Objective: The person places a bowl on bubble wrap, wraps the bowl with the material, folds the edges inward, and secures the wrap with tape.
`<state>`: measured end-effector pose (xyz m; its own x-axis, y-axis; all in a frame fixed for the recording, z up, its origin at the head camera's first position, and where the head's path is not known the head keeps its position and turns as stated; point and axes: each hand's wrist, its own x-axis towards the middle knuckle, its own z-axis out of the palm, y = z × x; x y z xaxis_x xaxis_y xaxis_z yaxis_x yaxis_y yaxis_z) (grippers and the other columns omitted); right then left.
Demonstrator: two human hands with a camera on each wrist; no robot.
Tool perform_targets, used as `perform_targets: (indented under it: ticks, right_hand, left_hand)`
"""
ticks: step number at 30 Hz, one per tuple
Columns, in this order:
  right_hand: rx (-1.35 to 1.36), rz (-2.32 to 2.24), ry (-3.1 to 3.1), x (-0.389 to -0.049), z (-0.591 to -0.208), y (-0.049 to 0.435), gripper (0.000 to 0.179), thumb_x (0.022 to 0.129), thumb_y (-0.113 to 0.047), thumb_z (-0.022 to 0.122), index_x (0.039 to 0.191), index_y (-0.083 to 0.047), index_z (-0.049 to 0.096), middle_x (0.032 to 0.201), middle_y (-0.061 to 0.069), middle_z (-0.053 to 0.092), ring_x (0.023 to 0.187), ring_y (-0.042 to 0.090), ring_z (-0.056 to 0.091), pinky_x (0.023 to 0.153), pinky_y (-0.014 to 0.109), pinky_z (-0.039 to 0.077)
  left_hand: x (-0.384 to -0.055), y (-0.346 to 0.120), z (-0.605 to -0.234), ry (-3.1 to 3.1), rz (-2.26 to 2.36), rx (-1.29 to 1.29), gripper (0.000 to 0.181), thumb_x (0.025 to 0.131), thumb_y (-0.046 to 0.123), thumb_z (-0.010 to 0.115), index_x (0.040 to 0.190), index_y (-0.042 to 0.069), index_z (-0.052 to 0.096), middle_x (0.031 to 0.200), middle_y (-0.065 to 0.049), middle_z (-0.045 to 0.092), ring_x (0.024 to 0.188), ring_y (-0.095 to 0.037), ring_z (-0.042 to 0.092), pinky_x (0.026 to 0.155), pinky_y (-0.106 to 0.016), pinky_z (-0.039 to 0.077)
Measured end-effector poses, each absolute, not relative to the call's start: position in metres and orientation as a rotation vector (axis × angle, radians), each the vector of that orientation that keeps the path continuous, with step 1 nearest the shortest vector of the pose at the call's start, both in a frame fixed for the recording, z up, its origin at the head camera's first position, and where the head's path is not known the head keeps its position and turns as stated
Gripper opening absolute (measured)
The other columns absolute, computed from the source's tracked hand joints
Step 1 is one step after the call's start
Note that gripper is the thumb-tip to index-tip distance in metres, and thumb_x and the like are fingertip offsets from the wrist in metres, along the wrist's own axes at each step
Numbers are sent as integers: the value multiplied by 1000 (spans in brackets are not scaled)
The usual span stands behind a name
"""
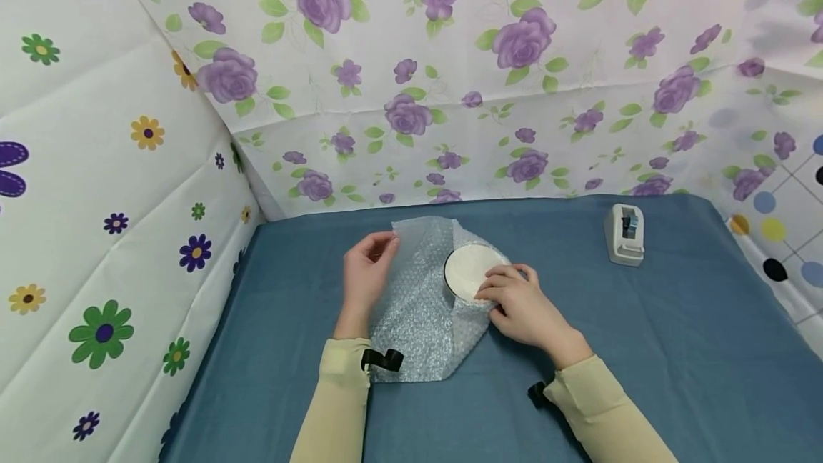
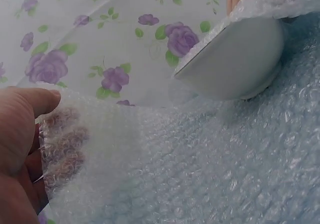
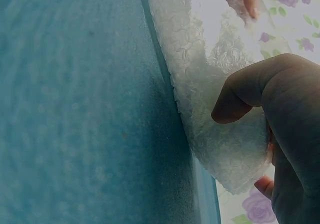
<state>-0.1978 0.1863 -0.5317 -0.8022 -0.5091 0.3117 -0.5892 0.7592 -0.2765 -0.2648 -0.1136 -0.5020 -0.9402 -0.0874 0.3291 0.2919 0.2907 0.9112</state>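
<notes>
A white bowl (image 1: 464,270) with a dark rim sits on a sheet of bubble wrap (image 1: 418,331). In the left wrist view the bowl (image 2: 240,58) is tilted, with a fold of wrap over its far side. My left hand (image 1: 368,270) pinches the upper left edge of the sheet between thumb and fingers, lifting it. On the bowl's right, my right hand (image 1: 524,304) grips the folded wrap against the bowl, fingertips over the rim. The right wrist view shows the thumb of the right hand (image 3: 295,108) pressing on the wrapped side; the bowl is hidden there.
A white tape dispenser (image 1: 625,236) stands at the back right of the blue-covered table (image 1: 675,349). Flower-printed sheets (image 1: 411,77) hang behind and beside the table. Black straps (image 1: 382,359) stick out at both cuffs.
</notes>
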Motion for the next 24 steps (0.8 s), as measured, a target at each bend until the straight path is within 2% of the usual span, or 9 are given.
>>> perform_targets:
  ticks: [5,8,15,24]
  right_hand:
    - [863,540,-2751,-198,-532,186,29,93,0,68,109,-18,84,117,-1,74,134,28,55,112,67,28]
    - [868,540,-2749,-198,-532,186,29,93,0,68,109,-19,84,117,-2,74,134,28,55,112,67,28]
    - [857,540,-2746,-198,-532,186,28,92,-1,70,108,-19,84,117,-1,74,133,28,56,112,66,28]
    - [839,544,-2782,-198,-531,186,27,93,-3,69,109,-20,84,118,-1,74,135,27,54,114,64,26]
  left_hand:
    - [-258,-109,-493,-2308,-1615,-321,16,103,22,76,112,10,82,106,-3,80,96,-20,75,83,-40,61]
    - [-256,-106,-490,-2348,-1553,-403,15,103,21,76,112,11,83,106,-3,80,96,-20,75,84,-44,62]
    - [-252,-98,-486,-2419,-1404,-628,17,103,18,75,114,7,83,109,-6,79,97,-21,76,84,-41,63]
    - [-246,-88,-485,-2496,-1336,-769,16,103,18,75,114,12,84,109,-1,80,95,-17,75,83,-37,63]
